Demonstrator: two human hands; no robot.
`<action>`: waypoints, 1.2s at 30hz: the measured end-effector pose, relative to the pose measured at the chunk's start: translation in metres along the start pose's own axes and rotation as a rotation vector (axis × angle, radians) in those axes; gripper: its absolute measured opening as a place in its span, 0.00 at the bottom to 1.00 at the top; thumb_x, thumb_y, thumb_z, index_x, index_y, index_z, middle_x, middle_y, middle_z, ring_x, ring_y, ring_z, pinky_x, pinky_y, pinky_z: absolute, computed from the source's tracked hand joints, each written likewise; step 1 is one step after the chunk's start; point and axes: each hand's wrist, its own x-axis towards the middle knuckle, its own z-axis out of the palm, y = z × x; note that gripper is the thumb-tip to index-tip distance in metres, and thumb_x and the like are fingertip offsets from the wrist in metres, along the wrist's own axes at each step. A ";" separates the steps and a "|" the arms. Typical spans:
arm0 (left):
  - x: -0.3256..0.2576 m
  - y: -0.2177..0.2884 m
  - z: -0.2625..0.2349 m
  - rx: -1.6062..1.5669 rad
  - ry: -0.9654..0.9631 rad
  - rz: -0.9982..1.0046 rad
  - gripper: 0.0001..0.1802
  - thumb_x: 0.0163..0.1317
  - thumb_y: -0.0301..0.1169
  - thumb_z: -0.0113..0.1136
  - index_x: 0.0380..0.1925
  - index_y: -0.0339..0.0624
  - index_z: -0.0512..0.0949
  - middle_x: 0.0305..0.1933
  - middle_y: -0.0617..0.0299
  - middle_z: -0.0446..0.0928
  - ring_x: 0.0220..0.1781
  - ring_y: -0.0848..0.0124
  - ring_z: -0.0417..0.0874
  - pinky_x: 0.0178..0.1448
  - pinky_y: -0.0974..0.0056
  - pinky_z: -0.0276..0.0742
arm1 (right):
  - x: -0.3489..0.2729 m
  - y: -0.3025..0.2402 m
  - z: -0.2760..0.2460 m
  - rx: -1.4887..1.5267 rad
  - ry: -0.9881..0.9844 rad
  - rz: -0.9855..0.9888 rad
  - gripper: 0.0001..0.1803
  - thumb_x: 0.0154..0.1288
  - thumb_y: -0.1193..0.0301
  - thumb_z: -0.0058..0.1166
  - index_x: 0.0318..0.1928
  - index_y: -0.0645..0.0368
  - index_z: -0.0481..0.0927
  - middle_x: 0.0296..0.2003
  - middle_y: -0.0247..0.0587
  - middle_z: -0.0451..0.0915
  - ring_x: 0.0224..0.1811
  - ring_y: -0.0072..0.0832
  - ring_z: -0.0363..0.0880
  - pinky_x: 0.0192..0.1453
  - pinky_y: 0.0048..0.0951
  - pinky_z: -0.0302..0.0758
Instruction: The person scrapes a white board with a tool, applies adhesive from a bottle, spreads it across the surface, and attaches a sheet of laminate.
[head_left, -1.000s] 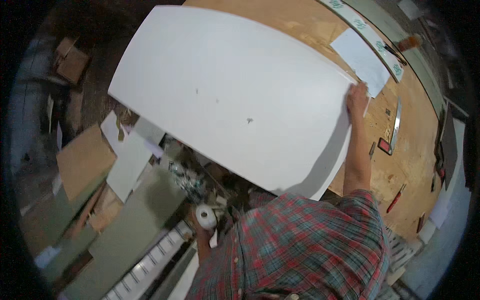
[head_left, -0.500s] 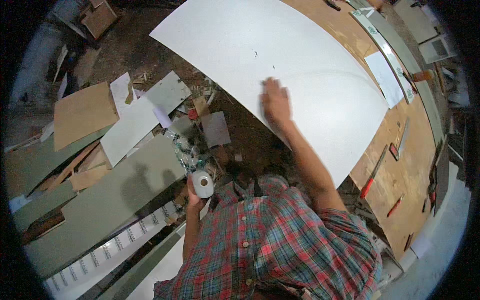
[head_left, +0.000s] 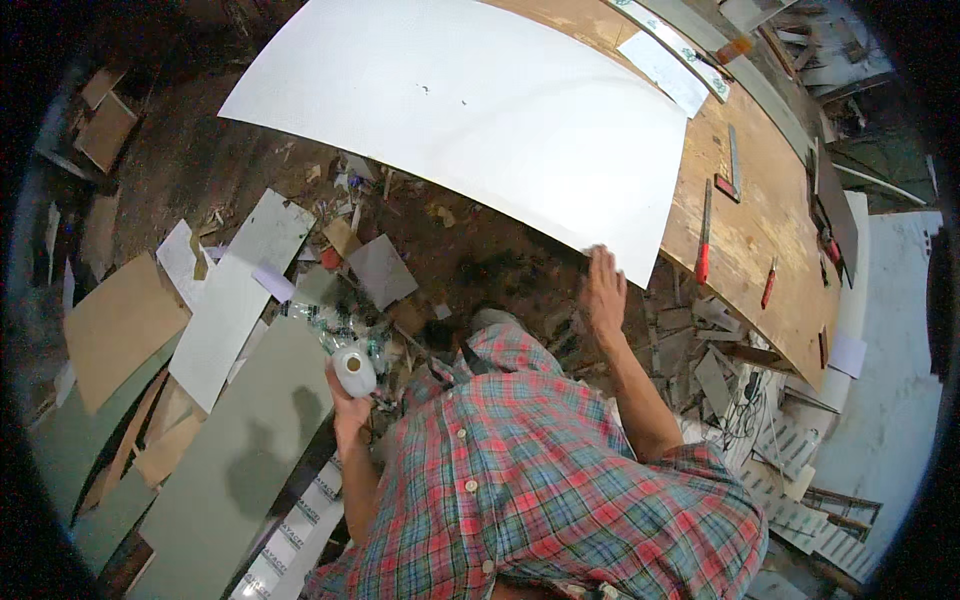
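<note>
A large white sheet [head_left: 500, 125] lies across the wooden table, with two small dark marks on its surface. At its near edge, toward the right corner, is my right hand [head_left: 604, 298]. Its fingers are stretched out, the tips by the edge, and nothing is in it. Low on the left, my left hand [head_left: 347, 412] is wrapped round a white bottle [head_left: 357, 374], which has a round, brownish opening on top. Part of that hand's fingers is hidden behind the bottle.
On the wooden table [head_left: 735, 255] lie a red-handled saw-like tool [head_left: 704, 235], another blade tool [head_left: 730, 170] and a small red-handled tool [head_left: 769, 283]. Grey-green boards [head_left: 235, 440], a brown panel [head_left: 125, 325] and scraps lie at the left. Debris covers the dark floor.
My right hand has come back from over the white sheet to its near edge. The view has shifted, so the sheet and table appear further left. My left hand still holds the bottle.
</note>
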 end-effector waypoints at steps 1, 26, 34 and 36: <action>0.004 0.007 0.005 0.187 -0.017 0.136 0.36 0.68 0.30 0.60 0.71 0.62 0.52 0.56 0.55 0.70 0.43 0.61 0.80 0.31 0.56 0.81 | -0.011 0.006 -0.002 -0.028 0.018 0.034 0.35 0.72 0.67 0.48 0.76 0.58 0.55 0.76 0.46 0.56 0.79 0.41 0.53 0.78 0.48 0.53; 0.044 -0.045 -0.056 0.273 0.045 0.084 0.47 0.58 0.32 0.68 0.74 0.52 0.51 0.67 0.57 0.66 0.65 0.65 0.72 0.57 0.50 0.79 | -0.007 0.003 -0.007 0.014 0.156 0.435 0.33 0.70 0.61 0.50 0.72 0.58 0.63 0.74 0.49 0.60 0.77 0.40 0.58 0.75 0.52 0.56; 0.034 0.077 0.030 -0.677 0.128 -0.397 0.36 0.60 0.72 0.50 0.49 0.54 0.77 0.41 0.65 0.82 0.43 0.66 0.84 0.38 0.53 0.83 | 0.088 -0.137 0.020 0.172 0.048 -0.166 0.32 0.72 0.70 0.45 0.75 0.57 0.59 0.75 0.46 0.59 0.79 0.41 0.54 0.79 0.53 0.47; 0.023 0.006 -0.004 -0.422 0.398 -0.200 0.37 0.61 0.72 0.50 0.50 0.53 0.77 0.41 0.64 0.82 0.42 0.65 0.84 0.39 0.52 0.84 | 0.137 -0.192 0.019 0.204 0.029 -0.378 0.34 0.73 0.70 0.44 0.76 0.57 0.54 0.76 0.46 0.56 0.80 0.41 0.51 0.80 0.51 0.47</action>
